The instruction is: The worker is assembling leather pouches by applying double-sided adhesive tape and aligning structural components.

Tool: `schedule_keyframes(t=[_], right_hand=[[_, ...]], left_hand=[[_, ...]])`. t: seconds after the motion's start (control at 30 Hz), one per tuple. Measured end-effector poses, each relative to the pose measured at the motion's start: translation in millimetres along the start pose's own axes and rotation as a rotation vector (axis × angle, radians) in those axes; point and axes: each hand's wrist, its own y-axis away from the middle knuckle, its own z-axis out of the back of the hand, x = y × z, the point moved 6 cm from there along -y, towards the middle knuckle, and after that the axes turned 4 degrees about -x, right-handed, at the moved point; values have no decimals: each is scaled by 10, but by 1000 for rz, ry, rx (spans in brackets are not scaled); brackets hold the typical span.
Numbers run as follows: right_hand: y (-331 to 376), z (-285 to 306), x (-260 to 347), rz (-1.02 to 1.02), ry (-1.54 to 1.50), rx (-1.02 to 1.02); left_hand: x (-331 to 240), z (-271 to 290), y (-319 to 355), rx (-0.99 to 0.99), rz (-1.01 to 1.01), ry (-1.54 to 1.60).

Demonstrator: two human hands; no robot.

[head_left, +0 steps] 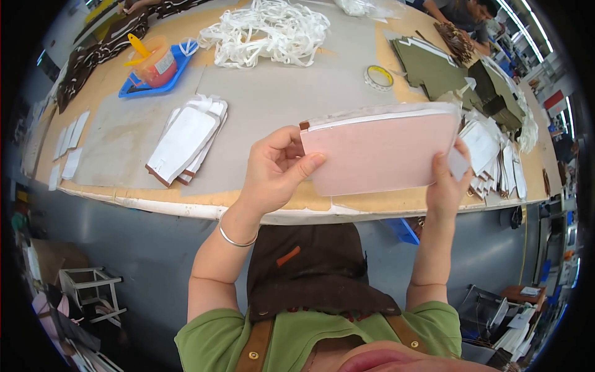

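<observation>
Both hands are up holding a stack of pink sheets (381,155) in the middle of the frame, above the table (279,93). Left hand (276,170) pinches its left edge, thumb on the front, fingers curled behind. Right hand (449,183) grips the right edge the same way. White flat pieces (186,139) lie center-left, a tape roll (379,77) upper right, a blue tray (155,68) upper left.
</observation>
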Motion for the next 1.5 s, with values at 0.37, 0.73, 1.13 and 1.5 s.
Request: schedule_keyframes(t=[0.37, 0.73, 1.13, 1.5], right_hand=[[169, -156, 30, -242, 69, 581], [481, -797, 73, -154, 365, 912], [546, -799, 111, 171, 417, 793], [440, -833, 174, 176, 481, 691]], left_hand=[[273, -31, 351, 103, 193, -353], [288, -261, 431, 236, 182, -496], [370, -245, 453, 159, 207, -438], [362, -141, 489, 120, 151, -412]])
